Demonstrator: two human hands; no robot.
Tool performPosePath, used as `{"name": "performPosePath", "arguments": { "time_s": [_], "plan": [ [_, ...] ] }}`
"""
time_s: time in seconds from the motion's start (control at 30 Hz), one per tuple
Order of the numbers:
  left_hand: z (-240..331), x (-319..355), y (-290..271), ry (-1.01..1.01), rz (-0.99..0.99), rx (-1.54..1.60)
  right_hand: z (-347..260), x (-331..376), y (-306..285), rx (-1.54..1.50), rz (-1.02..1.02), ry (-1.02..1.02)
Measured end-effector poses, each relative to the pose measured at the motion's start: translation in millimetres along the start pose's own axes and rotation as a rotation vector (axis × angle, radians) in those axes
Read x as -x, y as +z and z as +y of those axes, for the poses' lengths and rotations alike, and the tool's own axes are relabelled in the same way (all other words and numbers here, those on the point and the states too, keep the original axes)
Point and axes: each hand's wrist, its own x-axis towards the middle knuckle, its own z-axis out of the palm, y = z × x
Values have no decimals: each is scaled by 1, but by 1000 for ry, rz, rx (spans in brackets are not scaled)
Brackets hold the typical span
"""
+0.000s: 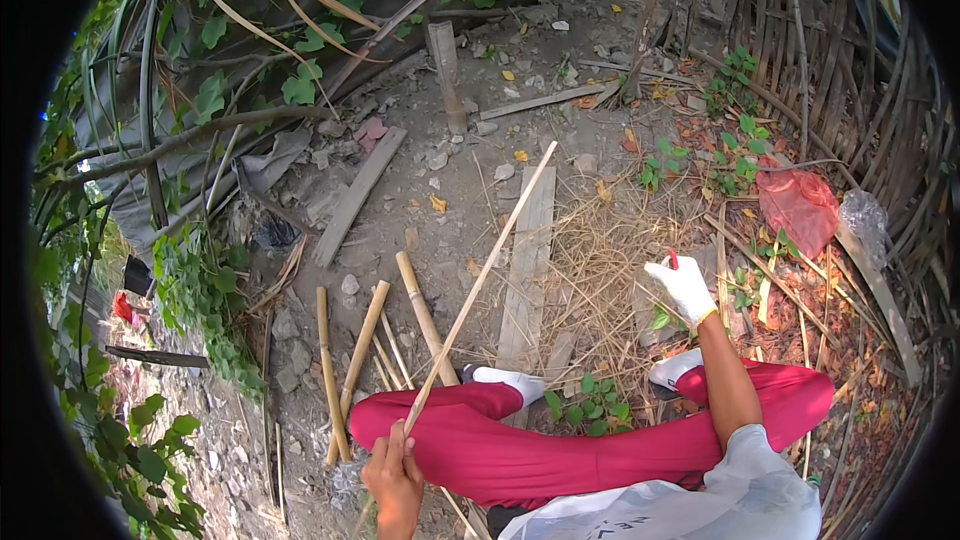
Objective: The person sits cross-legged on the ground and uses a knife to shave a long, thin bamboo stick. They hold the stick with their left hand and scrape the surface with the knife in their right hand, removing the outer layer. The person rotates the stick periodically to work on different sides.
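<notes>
My bare left hand [393,473] is closed around the lower part of a long, thin bamboo strip [492,265]. The strip slants up and to the right, crossing over my left leg, and its far tip reaches past the end of a flat wooden plank [524,280]. My right hand [685,290], in a white glove, is closed on a small red-ended tool [673,259]; most of it is hidden in the fingers, so its kind does not show. It is held apart from the strip, above a heap of straw-coloured shavings [600,240].
Several cut bamboo poles [331,370] lie left of my legs. Another board [360,197] rests farther left, near a wooden stake [447,75] in the soil. A red plastic bag [797,205] lies at right, by a curved stick fence [850,90]. Leafy vines [210,310] hang at left.
</notes>
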Motion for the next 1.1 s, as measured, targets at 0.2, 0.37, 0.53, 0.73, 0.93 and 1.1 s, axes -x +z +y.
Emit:
{"name": "performPosePath", "arguments": {
  "time_s": [0.2, 0.37, 0.53, 0.73, 0.93, 1.1],
  "plan": [
    [9, -60, 15, 123, 201, 105, -55, 17, 9, -256, 92, -115],
    [21, -122, 45, 272, 309, 158, -91, 39, 15, -422, 76, -46],
    [52, -167, 78, 408, 320, 285, -89, 52, 39, -728, 140, 15],
    [85, -189, 106, 453, 232, 360, -77, 53, 64, -989, 192, 98],
    [93, -179, 133, 489, 175, 359, -64, 49, 76, -1024, 234, 174],
    [86, -174, 143, 526, 147, 379, -66, 48, 79, -1071, 230, 204]
  ]
}}
